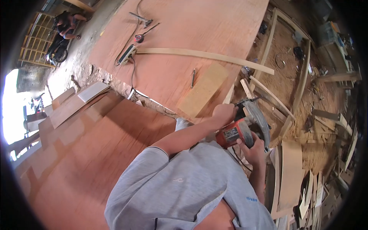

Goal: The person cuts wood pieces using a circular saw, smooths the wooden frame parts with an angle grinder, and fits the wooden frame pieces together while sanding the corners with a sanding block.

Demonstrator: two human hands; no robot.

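Note:
A red circular saw [234, 134] with a grey blade guard is held close in front of my body, at the right edge of the plywood sheet [165, 30]. My left hand [224, 114] is closed around its dark front part. Behind it, my right hand [253, 148] wraps the rear handle, thumb on top. A light rectangular board [203, 90] lies on the sheet just beyond my left forearm. Beside that board rests a dark pen-like tool [193, 78]. The saw's blade is mostly hidden by the guard.
A long wooden strip [207, 55] crosses the sheet. A power strip [127, 54] with cables, a tape measure [139, 38] and a hammer [142, 19] lie farther left. Wood offcuts [289, 172] crowd the right. Another person [69, 25] sits near a motorcycle [58, 51].

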